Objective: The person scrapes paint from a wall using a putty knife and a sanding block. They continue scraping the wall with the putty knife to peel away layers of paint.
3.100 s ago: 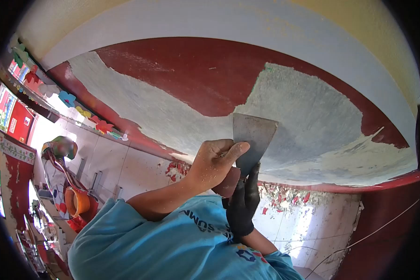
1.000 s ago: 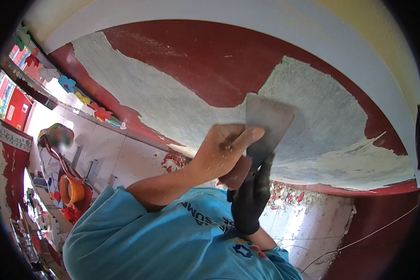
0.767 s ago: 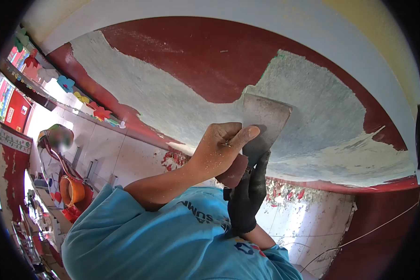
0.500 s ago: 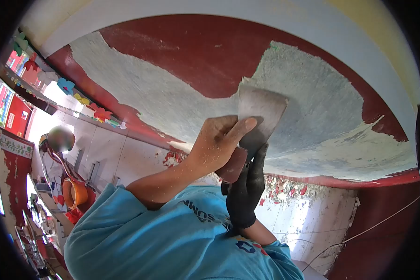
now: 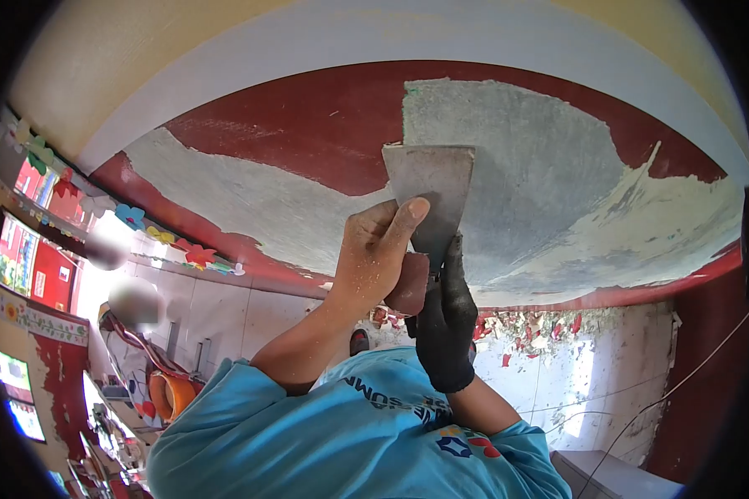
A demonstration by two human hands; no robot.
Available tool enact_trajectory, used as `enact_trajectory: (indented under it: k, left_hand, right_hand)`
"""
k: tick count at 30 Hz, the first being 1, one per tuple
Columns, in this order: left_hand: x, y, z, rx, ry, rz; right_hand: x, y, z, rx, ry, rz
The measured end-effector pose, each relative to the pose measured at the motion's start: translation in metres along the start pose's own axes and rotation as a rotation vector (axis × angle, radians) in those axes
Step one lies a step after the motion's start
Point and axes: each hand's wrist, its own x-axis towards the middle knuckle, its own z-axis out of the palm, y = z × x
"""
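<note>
We judge the scraper (image 5: 443, 220) light and stiff, its flat blade (image 5: 429, 170) slick if dusty, its brown handle (image 5: 409, 287) the surer hold. It stands at the patchy wall (image 5: 524, 150), edge by the red paint (image 5: 308, 108). Our bare left hand (image 5: 370, 249) pinches the blade, thumb on its face; our gloved right hand (image 5: 448, 324), partly hidden, seems clamped lower down, forearms converging.

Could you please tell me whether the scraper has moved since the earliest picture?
Yes, the scraper has moved upward against the red paint: its blade edge was near the paint's lower border and now sits clearly above it.
</note>
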Motion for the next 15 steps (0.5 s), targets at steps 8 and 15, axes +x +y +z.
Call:
enact_trajectory:
  k: [8, 15]
  left_hand:
    - [0.0, 0.017, 0.007, -0.068, -0.002, 0.031]
    - [0.004, 0.008, 0.0, 0.096, 0.003, 0.017]
  right_hand:
    - [0.008, -0.023, -0.011, -0.067, -0.082, 0.131]
    - [0.008, -0.016, -0.008, -0.198, -0.027, -0.091]
